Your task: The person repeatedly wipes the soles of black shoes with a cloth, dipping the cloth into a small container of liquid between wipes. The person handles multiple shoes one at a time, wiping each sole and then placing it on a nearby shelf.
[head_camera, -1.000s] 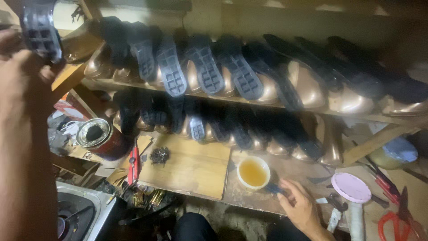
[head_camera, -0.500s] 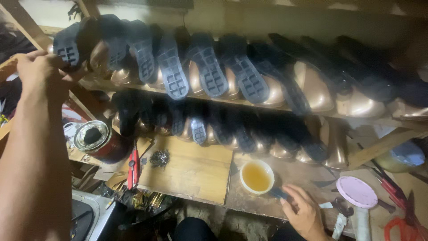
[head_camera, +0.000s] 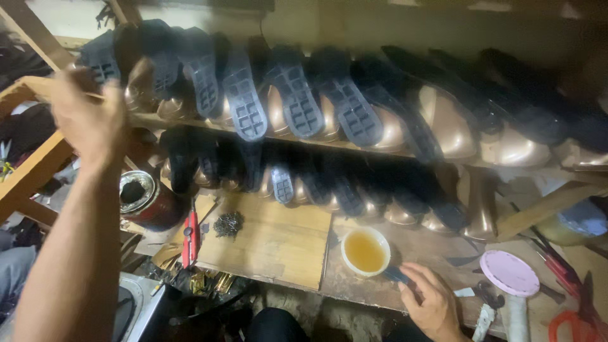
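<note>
Two wooden racks hold several gold-coloured shoes with dark soles (head_camera: pixel 294 95) turned outward. My left hand (head_camera: pixel 88 120) is raised at the left end of the upper rack, blurred, fingers apart, just below the leftmost dark-soled shoe (head_camera: pixel 101 57); it holds nothing. Low on the bench, my right hand (head_camera: pixel 434 304) is closed on the dark blue handle of a brush (head_camera: pixel 398 274). The brush reaches toward a white bowl (head_camera: pixel 345 244) of yellow liquid.
A wooden board (head_camera: pixel 272 240) lies under the lower rack, with a small pile of dark tacks (head_camera: pixel 228 223) and a red-handled tool (head_camera: pixel 190 237). An open tin can (head_camera: pixel 142 196) stands at left. A pink lid (head_camera: pixel 510 273) and red scissors (head_camera: pixel 570 320) lie at right.
My left hand carried a dark-soled shoe to the left end of the upper rack, let it go there and has drawn back downward. My right hand stays by the bowl.
</note>
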Tool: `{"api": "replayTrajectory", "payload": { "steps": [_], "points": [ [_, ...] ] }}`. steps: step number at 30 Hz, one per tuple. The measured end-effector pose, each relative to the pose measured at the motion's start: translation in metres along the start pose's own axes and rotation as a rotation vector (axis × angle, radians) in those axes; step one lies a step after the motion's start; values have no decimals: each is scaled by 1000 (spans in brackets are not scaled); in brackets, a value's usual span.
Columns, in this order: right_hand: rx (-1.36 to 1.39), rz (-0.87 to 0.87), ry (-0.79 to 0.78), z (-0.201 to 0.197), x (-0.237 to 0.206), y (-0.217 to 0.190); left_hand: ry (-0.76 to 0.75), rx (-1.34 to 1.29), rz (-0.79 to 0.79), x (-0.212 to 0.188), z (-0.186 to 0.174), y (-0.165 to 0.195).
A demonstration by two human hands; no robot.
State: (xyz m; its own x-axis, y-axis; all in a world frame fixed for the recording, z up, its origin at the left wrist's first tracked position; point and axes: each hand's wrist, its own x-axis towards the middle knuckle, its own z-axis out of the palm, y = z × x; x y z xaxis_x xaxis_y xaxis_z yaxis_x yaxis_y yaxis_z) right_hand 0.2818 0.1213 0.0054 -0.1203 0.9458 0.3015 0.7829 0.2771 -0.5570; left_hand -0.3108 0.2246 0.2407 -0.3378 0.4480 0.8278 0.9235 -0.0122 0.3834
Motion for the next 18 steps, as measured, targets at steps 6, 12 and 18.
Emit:
{"api": "replayTrajectory", "payload": {
  "steps": [6, 12, 18],
  "points": [
    [-31, -179, 100, 1, 1, 0, -276, -90, -284, 4, 18, 39],
    [-8, -167, 90, 1, 0, 0, -291, -934, -999, 37, 20, 41],
    [7, -168, 120, 0, 1, -3, -191, -1669, -753, -44, -37, 78]
  ]
}}
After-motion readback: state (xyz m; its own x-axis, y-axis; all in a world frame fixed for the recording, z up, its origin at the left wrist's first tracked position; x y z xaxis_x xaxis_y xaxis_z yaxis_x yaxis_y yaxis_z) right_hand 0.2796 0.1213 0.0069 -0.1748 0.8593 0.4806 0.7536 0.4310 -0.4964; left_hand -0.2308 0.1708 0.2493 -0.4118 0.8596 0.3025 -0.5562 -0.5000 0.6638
